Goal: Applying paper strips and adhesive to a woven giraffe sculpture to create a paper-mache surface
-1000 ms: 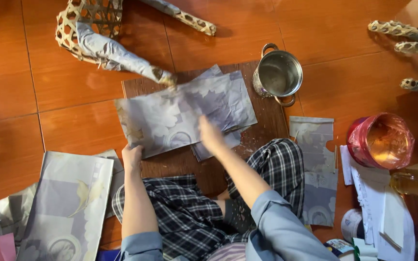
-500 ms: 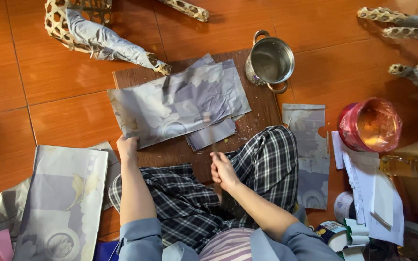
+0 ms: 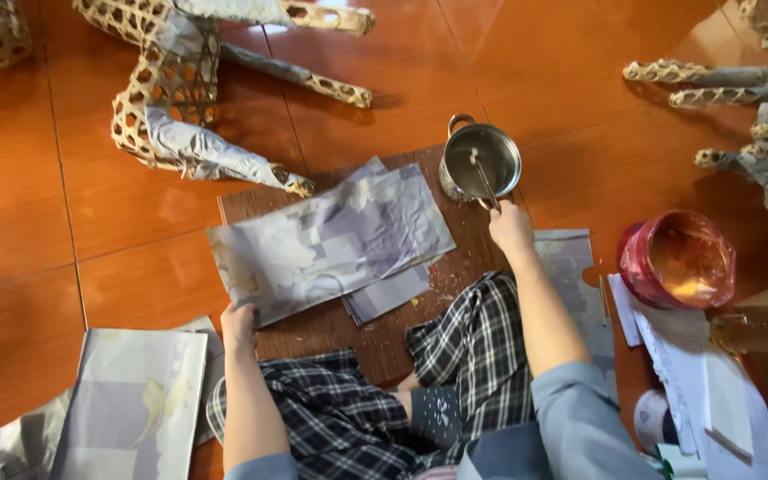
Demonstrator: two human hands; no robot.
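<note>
My right hand (image 3: pixel 510 227) grips a thin brush (image 3: pixel 484 182) whose tip dips into a small steel pot (image 3: pixel 480 162) at the far right corner of a dark wooden board (image 3: pixel 331 329). My left hand (image 3: pixel 238 322) pinches the near left corner of a grey printed paper sheet (image 3: pixel 326 242) that lies on the board over other sheets. My legs in checked trousers (image 3: pixel 455 356) are folded just behind the board.
Woven bamboo animal frames partly covered in paper lie at the top left (image 3: pixel 171 98) and far right (image 3: pixel 757 116). A red bowl (image 3: pixel 677 260) and loose papers (image 3: pixel 695 373) sit to my right. More grey sheets (image 3: pixel 126 409) are stacked at lower left on the orange tiled floor.
My right hand moved from over the sheets back toward my lap, then out to the steel pot with the brush. My left hand stayed on the sheet's corner.
</note>
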